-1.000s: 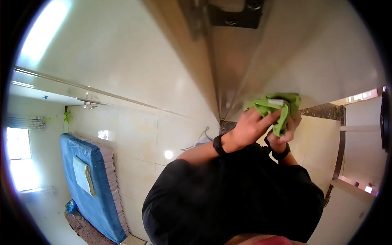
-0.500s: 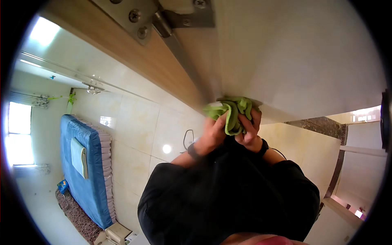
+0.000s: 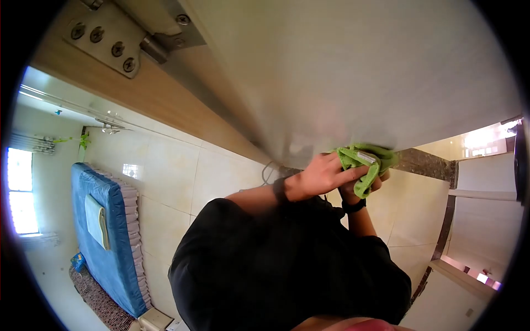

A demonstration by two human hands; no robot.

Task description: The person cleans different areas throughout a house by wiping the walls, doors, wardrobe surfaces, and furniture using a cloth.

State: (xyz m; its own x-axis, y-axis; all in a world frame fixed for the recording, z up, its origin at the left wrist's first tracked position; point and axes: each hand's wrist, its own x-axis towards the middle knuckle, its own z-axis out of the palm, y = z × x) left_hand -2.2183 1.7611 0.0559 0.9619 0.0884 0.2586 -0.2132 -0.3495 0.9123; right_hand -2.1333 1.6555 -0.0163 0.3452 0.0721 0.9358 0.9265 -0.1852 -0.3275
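A bunched green cloth, with a small pale label on it, is held between my two hands beside the lower edge of a pale door. My left hand grips the cloth's near left side with its fingers. Partly hidden under the cloth, my right hand closes on it from the right. Dark bands circle both wrists. Whether the cloth presses on the door's surface I cannot tell.
A metal hinge with several screws joins the door to a wooden frame at upper left. A blue-covered bed with a folded cloth on it stands left. Pale floor tiles lie below, and a dark stone strip lies right.
Both hands and the green cloth have moved right along the door. My left arm now reaches across my front. The hinge and door edge have shifted left in view.
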